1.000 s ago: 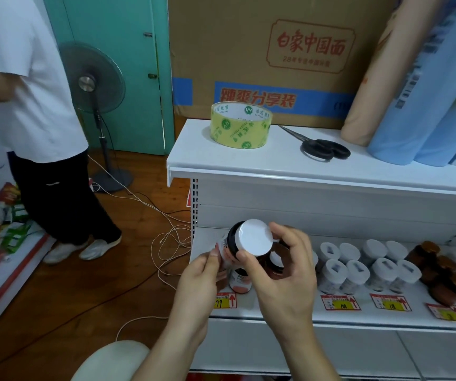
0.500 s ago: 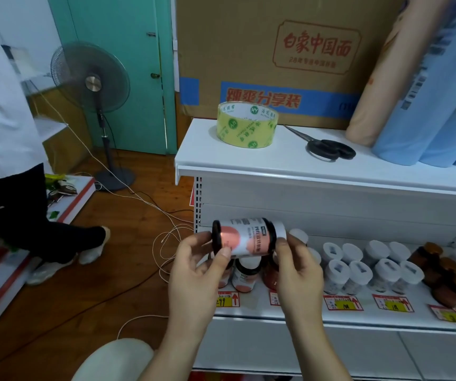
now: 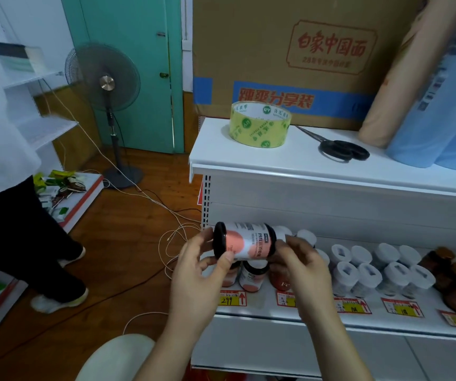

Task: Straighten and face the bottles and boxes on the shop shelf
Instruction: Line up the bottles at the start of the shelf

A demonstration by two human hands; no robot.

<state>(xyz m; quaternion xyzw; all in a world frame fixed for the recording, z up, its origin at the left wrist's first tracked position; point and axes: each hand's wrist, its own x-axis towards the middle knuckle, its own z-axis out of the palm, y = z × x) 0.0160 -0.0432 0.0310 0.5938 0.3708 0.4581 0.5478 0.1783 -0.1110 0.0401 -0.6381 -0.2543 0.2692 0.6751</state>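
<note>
I hold a dark bottle [image 3: 244,241] with a pink-and-white label on its side in front of the shelf [image 3: 331,316], its base to the left. My left hand [image 3: 198,273] grips the base end with thumb and fingers. My right hand [image 3: 302,266] grips the white cap end. Behind and below it stand two like bottles [image 3: 251,276] and a reddish one [image 3: 280,281] at the shelf's left end. To the right stand several white-capped bottles [image 3: 369,270], then several brown jars [image 3: 455,281].
The top shelf [image 3: 249,158] bears a tape roll [image 3: 260,123], black scissors [image 3: 339,151], a cardboard box [image 3: 303,50] and paper rolls [image 3: 427,92]. A person [image 3: 7,188] stands at left. A fan [image 3: 106,78] and cables [image 3: 150,199] are on the wood floor.
I turned the bottle from cap-toward-me to lying sideways with its label up. The person at left has stepped further left. The view has shifted slightly.
</note>
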